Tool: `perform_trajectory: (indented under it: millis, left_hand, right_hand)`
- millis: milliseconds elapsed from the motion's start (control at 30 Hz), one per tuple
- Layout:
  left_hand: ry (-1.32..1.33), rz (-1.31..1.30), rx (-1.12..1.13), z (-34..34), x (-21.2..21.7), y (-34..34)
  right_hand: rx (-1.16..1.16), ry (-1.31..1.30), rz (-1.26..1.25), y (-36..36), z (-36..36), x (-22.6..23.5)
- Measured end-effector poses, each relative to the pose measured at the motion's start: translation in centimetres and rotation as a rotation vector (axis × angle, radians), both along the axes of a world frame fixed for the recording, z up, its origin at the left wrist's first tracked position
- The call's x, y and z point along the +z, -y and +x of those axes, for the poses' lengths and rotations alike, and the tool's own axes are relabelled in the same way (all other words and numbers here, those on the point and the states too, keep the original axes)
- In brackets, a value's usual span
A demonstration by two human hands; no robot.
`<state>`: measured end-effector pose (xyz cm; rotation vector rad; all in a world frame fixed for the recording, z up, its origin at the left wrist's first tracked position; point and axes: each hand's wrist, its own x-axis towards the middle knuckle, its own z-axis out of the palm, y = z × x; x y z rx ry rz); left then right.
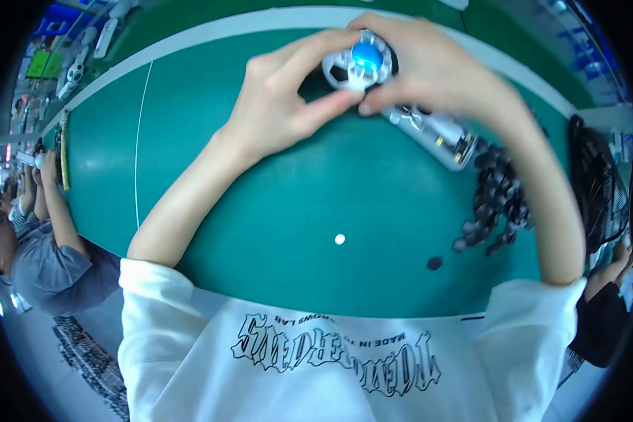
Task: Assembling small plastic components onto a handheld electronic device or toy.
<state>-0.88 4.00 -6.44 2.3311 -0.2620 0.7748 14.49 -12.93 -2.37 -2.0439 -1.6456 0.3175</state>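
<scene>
Both hands meet at the far side of the green table (274, 232) and share one object. The left hand (281, 98) and the right hand (429, 67) are each closed on a small white plastic part (355, 67) with a round blue centre, one piece only, held above the table surface. The left thumb and forefinger pinch its near-left rim; the right fingers wrap its far-right side, with the right thumb tip pressed against the left fingertips just below the part.

Directly below and to the right of the grip lies one silver-grey cylindrical unit (436, 133), tilted, its near end pointing away from the hands toward the right. It rests on the table; whether the right hand touches its upper end cannot be told.

Further right of the grip, beyond the cylinder's lower end, sits one heap of small dark caps (496, 204). The pieces overlap too closely for an exact count; there are well over twenty. One separate dark cap (435, 263) lies alone nearer the person, apart from the heap.

One small white dot-like piece (340, 239) lies on the table well below the grip, between the two forearms.

Two other people are at the table edges: one in a grey shirt (49, 271) at the left, and one dark sleeve (601, 320) at the right.
</scene>
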Motion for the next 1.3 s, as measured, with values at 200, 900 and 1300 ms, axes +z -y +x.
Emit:
perform_trajectory:
  millis: [200,900,1300]
  left_hand:
    - [-0.041,-0.178,-0.036,-1.3,0.6,-0.1]
    - [0.016,-0.005,0.021,-1.0,0.3,0.0]
    - [-0.133,-0.064,-0.001,-2.2,1.3,1.8]
  right_hand:
    - [-0.26,0.301,-0.068,4.8,-6.3,1.5]
    - [-0.958,0.888,0.143,5.2,21.7,-0.4]
    - [-0.71,0.086,0.043,9.3,2.6,3.2]
